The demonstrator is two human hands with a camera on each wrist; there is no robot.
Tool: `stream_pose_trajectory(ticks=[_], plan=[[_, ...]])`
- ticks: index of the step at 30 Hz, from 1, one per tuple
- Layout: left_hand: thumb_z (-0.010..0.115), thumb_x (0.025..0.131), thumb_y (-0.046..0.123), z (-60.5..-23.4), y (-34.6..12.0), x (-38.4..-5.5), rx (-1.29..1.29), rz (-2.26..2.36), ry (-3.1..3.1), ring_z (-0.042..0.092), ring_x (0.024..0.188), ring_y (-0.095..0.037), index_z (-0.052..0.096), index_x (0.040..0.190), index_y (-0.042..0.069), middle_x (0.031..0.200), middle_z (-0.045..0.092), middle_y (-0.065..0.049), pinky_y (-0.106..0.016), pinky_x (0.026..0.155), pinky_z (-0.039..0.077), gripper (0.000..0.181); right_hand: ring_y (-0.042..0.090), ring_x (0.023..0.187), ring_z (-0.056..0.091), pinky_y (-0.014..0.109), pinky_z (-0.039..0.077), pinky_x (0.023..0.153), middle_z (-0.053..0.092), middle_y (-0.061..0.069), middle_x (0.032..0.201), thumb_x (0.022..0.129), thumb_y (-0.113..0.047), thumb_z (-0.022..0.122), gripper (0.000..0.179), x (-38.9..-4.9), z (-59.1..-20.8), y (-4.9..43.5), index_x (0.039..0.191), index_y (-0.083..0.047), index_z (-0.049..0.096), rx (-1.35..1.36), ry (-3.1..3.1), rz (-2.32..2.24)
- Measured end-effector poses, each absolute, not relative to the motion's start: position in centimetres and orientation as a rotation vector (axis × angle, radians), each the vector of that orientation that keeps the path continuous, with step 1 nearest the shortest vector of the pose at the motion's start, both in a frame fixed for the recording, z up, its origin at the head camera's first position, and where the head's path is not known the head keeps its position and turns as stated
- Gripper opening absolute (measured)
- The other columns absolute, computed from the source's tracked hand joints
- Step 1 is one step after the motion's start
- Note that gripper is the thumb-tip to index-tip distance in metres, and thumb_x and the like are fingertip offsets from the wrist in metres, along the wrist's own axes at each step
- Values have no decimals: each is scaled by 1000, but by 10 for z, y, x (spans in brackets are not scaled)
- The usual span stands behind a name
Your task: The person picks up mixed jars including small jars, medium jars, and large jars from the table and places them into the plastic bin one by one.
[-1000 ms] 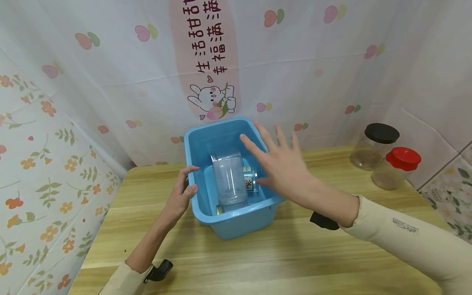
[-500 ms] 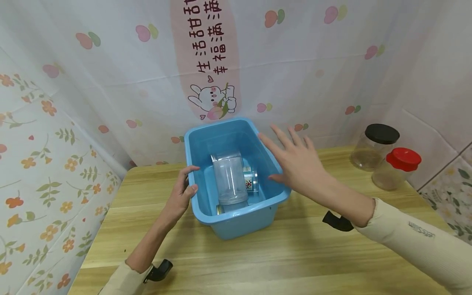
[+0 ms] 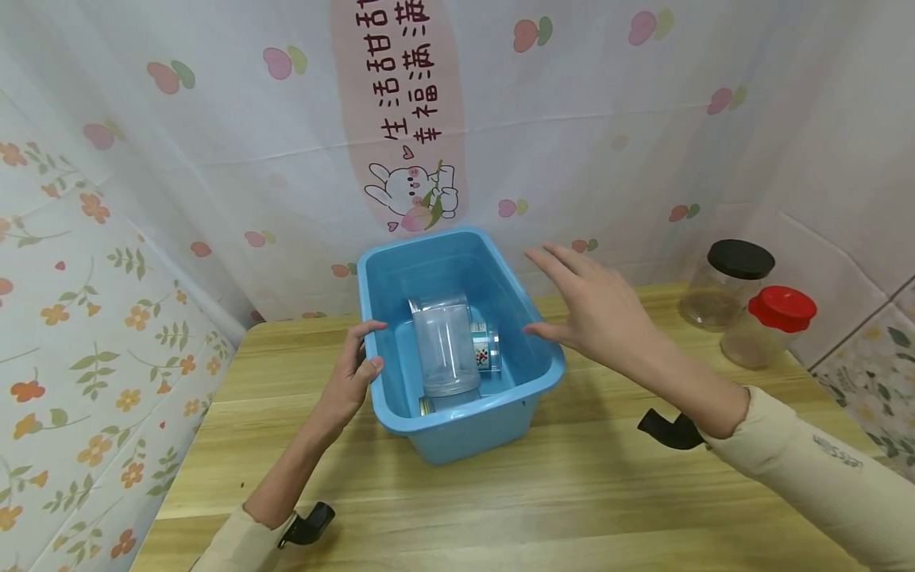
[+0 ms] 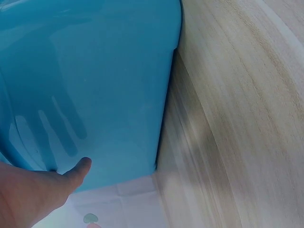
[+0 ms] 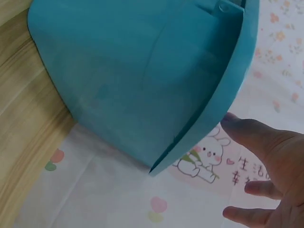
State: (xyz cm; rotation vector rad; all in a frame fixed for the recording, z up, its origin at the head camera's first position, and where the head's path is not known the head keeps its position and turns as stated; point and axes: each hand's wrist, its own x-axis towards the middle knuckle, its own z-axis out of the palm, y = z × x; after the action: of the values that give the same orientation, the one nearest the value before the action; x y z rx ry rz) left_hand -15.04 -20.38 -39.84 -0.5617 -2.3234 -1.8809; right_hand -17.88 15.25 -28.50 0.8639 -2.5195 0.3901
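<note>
Pale wood-grain counter [image 3: 443, 520], white printed cloth [image 3: 572, 143] behind | Glossy blue rectangular plastic tub [image 3: 475, 438], far centre, holding clear cylindrical jars [image 3: 445, 345]: probably light, stiff, slightly slippery; grasp opposite sides of rim [image 3: 472, 412] | Left hand [image 3: 350, 372] grips left rim; right hand [image 3: 604, 306] wide, beside right rim, contact unclear | Change: right hand shifted right, from over tub.

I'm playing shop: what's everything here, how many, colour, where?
table: 1, tan, underneath
tub: 1, blue, on table
containers: at least 2, clear, in tub
black-lidded jar: 1, clear, table's right
red-lidded jar: 1, clear, beside it
patterned cloth: count unclear, white, around
rabbit picture: 1, white, on cloth
sleeves: 2, cream, either side
wrist devices: 2, black, by sleeves
left fingers: 1 set, gripping tub's left rim
right fingers: 1 set, near right rim
</note>
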Motion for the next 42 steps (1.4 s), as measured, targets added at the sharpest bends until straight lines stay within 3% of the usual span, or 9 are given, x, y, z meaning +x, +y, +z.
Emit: stream_pose_trajectory(ticks=[5, 12, 15, 34, 42], plan=[[42, 99, 21, -399, -204, -150, -565, -1879, -2323, 42, 127, -50, 36, 147, 15, 156, 24, -24, -73, 90, 43, 49, 44, 116, 60, 59, 56, 79, 50, 21, 146, 70, -36, 94, 99, -182, -285, 161, 151, -7, 45, 818, -2556, 447], [43, 99, 23, -398, -204, -152, -568, -1876, -2322, 42, 127, -51, 36, 147, 15, 157, 23, -23, -72, 90, 44, 49, 44, 133, 47, 65, 44, 98, 48, 19, 149, 74, -35, 92, 97, -186, -286, 175, 152, -7, 43, 739, -2644, 650], [42, 99, 22, -398, -204, -152, -569, -1878, -2322, 41, 128, -51, 35, 147, 15, 157, 23, -23, -72, 90, 44, 50, 45, 133, 46, 66, 41, 100, 47, 19, 150, 75, -34, 92, 95, -187, -287, 181, 152, -7, 43, 720, -2654, 746], [43, 99, 21, -398, -203, -152, -569, -1887, -2311, 41, 127, -50, 36, 146, 15, 155, 24, -23, -69, 91, 46, 49, 43, 131, 50, 66, 44, 96, 46, 7, 153, 81, -21, 88, 85, -194, -297, 214, 154, -21, 43, 758, -2621, 1249], [43, 98, 24, -399, -204, -151, -576, -1885, -2316, 43, 126, -50, 36, 147, 16, 155, 25, -25, -70, 90, 46, 50, 43, 130, 51, 62, 46, 96, 47, 15, 150, 83, -15, 86, 82, -192, -306, 225, 153, -14, 43, 742, -2608, 1355]])
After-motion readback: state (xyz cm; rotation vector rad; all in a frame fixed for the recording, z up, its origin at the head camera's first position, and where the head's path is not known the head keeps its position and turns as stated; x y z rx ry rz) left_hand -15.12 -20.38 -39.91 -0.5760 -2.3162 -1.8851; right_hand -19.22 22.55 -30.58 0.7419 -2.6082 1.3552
